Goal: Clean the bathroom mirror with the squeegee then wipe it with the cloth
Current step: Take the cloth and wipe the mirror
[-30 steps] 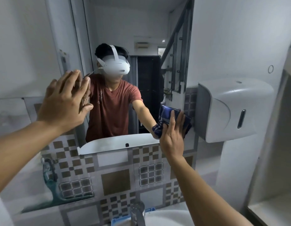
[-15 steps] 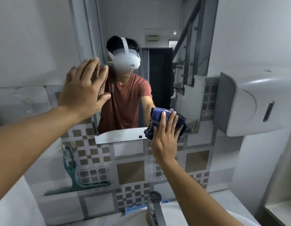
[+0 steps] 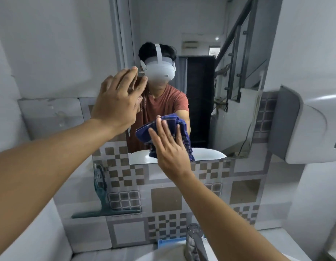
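The bathroom mirror (image 3: 236, 113) hangs on the tiled wall straight ahead. My right hand (image 3: 170, 146) presses a crumpled dark blue cloth (image 3: 172, 120) flat against the lower middle of the glass, near its bottom edge. My left hand (image 3: 120, 102) rests with spread fingers against the mirror's left edge and holds nothing. A teal squeegee (image 3: 105, 204) hangs from a hook on the tiles at the lower left, its blade lying along a tile ledge, well below my left hand.
A white wall dispenser (image 3: 310, 125) juts out right of the mirror. Below me are a chrome tap (image 3: 196, 242), the white basin rim (image 3: 163, 255) and a small blue item (image 3: 166, 243) behind the tap. White walls close in on both sides.
My right hand has slid the cloth leftward along the mirror's lower part, from the right edge toward the middle. The view has shifted right, and my left hand stays on the mirror's left edge.
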### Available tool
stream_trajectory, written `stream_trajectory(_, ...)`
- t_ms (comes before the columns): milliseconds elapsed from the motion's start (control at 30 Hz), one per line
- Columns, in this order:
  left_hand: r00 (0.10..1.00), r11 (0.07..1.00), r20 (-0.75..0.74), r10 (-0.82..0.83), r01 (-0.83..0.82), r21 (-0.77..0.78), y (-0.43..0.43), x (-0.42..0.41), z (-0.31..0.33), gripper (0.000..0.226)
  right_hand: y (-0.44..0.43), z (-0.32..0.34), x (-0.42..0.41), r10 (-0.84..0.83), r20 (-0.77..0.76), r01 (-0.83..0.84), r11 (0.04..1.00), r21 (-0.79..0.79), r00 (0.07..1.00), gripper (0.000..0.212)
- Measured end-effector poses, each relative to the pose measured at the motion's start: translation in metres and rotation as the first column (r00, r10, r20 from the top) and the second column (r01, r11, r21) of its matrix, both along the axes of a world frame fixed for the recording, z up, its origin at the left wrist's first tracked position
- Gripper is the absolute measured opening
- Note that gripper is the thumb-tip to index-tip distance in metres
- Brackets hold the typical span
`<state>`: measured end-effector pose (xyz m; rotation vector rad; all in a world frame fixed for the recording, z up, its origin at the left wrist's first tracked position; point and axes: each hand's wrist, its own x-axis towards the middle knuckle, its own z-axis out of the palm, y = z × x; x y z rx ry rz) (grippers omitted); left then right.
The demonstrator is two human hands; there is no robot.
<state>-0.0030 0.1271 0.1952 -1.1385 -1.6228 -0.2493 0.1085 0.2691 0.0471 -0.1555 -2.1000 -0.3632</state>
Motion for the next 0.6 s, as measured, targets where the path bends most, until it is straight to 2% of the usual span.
stream_trajectory(233,1.0,1.0,-0.018,0.018,-0.018,-0.018,-0.001,-0.002,0.002,0.055,-0.021,-0.003,-0.023,0.075,0.2,-0.121,0.966,0.227,0.977,0.052)
stream_trajectory(400,0.999,1.0,-0.035,0.026,-0.026,-0.016,0.0,-0.003,0.001,0.055,-0.002,-0.01,-0.005,0.097,0.358,-0.219,0.922,0.318,0.928,0.048)
stream_trajectory(500,0.999,1.0,-0.037,0.019,-0.019,0.004,0.002,-0.003,-0.002,0.054,0.017,-0.017,0.017,0.043,0.413,-0.202,0.914,0.351,0.91,0.051)
stream_trajectory(600,0.999,1.0,-0.035,0.019,-0.018,0.008,0.003,-0.004,-0.005,0.054,0.039,-0.021,0.04,-0.02,0.368,-0.106,0.942,0.32,0.93,0.057)
